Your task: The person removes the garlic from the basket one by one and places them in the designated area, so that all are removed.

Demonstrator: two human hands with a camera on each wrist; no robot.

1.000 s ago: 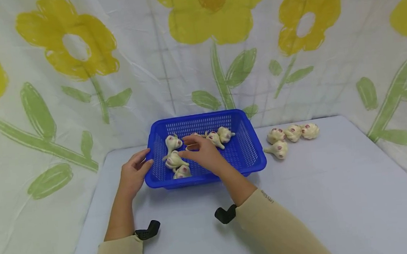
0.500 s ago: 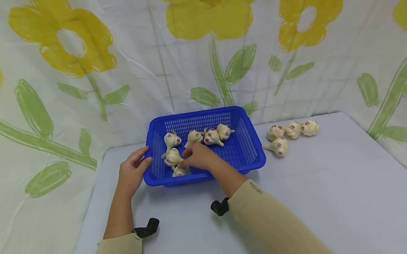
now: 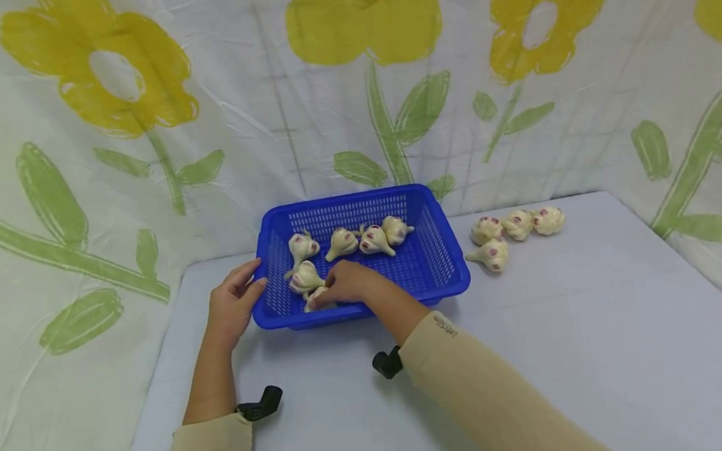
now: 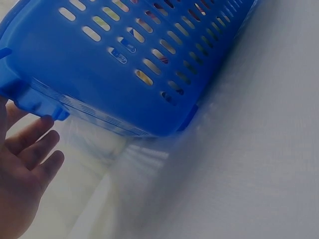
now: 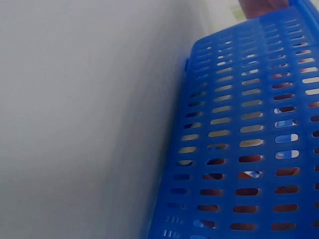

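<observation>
In the head view a blue plastic basket point(image 3: 362, 313) holds several garlic bulbs with purple-streaked skins. My right hand point(image 3: 356, 283) reaches over the front rim, its thumb and fingers around a garlic bulb point(image 3: 311, 306) in the near left corner; the hand covers most of that bulb. Beside it lies another garlic bulb point(image 3: 305, 277). My left hand point(image 3: 229, 305) touches the basket's left rim with thumb and fingers. In the left wrist view the fingers point(image 4: 37, 149) of that hand are fairly straight, some of them below the rim. The basket's side point(image 5: 249, 124) conceals the right hand's fingers in the right wrist view.
Outside the basket, to its right, several garlic bulbs point(image 3: 518, 226) lie grouped on the white-covered table point(image 3: 538, 339). Directly behind the table hangs a curtain point(image 3: 250, 142) printed with yellow flowers. More bulbs point(image 3: 375, 241) sit along the basket's far side.
My right hand has moved down and slightly left inside the basket, onto the near left bulb, uncovering a bulb at the back. The left hand stays at the rim.
</observation>
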